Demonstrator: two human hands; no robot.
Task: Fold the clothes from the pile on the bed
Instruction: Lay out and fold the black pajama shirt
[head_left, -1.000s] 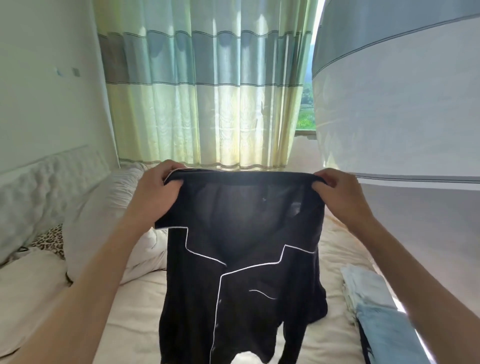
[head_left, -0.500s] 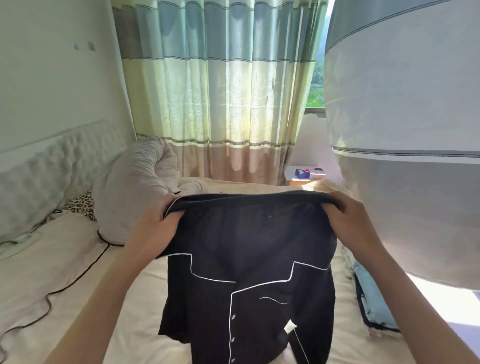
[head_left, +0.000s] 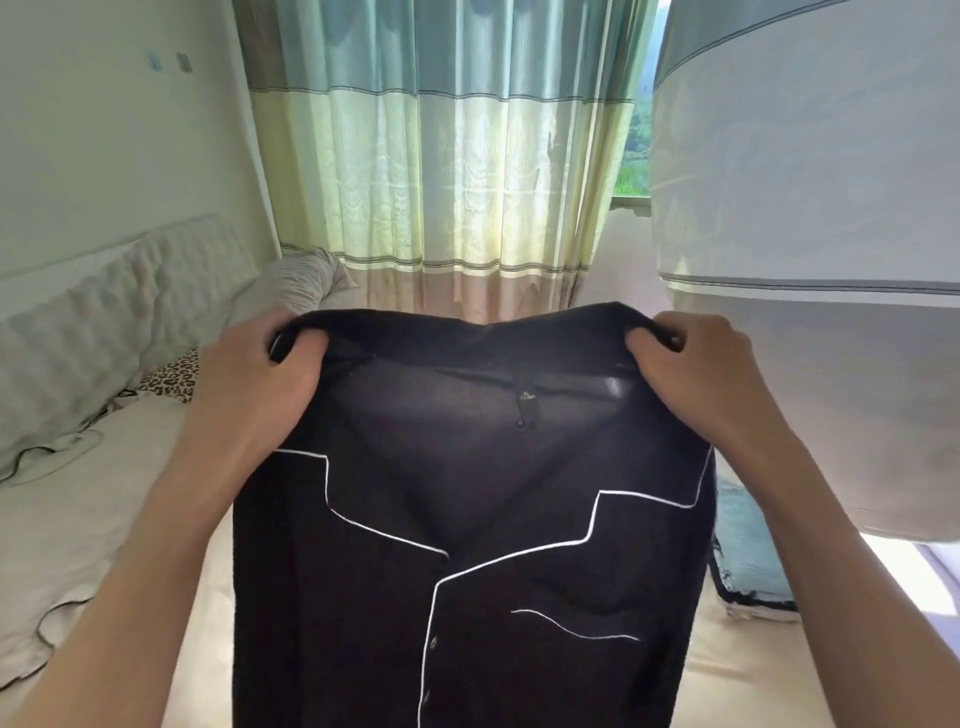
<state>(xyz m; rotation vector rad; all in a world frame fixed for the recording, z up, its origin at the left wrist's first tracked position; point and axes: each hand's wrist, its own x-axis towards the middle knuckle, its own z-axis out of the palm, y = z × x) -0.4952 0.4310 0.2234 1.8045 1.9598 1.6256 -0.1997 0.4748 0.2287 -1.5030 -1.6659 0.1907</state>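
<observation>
Above the bed (head_left: 156, 519), black white-piped shirt (head_left: 467, 597) hangs from both hands.

Bed (head_left: 104, 519): pillows (head_left: 301, 280), folded clothes (head_left: 743, 551) on it

A black shirt (head_left: 467, 519) with white piping hangs upright over the bed (head_left: 104, 519), its front toward the camera. The left hand (head_left: 254, 384) grips one shoulder and the right hand (head_left: 696, 374) grips the other, fingers curled over the top edge. Folded light blue clothes (head_left: 748, 551) lie on the bed to the right, striped curtains (head_left: 441, 156) hang behind, and a leopard-print cloth (head_left: 174, 379) lies near the headboard (head_left: 104, 312).
</observation>
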